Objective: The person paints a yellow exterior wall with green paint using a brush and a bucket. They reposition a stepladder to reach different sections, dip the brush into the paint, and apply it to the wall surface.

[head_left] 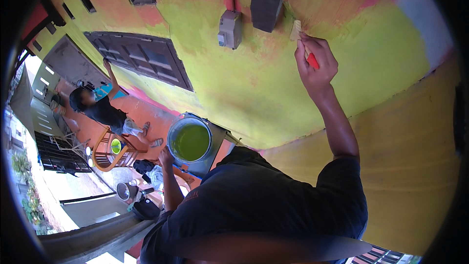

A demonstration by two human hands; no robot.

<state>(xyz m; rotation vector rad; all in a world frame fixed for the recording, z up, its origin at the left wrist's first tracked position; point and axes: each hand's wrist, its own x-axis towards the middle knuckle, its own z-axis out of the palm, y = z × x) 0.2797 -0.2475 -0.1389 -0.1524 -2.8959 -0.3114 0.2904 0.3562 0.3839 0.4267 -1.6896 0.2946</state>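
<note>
My right hand (pixel 318 62) is raised to the wall and closed around a paintbrush (pixel 311 57) with a pale head and a red-ended handle. The bristle end meets the yellow-green painted wall (pixel 351 63), just beside a dark box-shaped fixture (pixel 267 1). My left hand (pixel 166 158) is closed at the near-left rim of a bucket (pixel 168 142) of green paint (pixel 191 142); its fingers are small and partly hidden. The bucket stands upright beside my body, on or against a dark surface.
A grey electrical box (pixel 229 30) and a dark shuttered window (pixel 141 58) interrupt the wall. To the left, another person (pixel 107 110) reaches toward the wall. Near them stand a wooden chair (pixel 105 154) holding a green-lined container (pixel 117 146) and a dark bucket (pixel 126 192).
</note>
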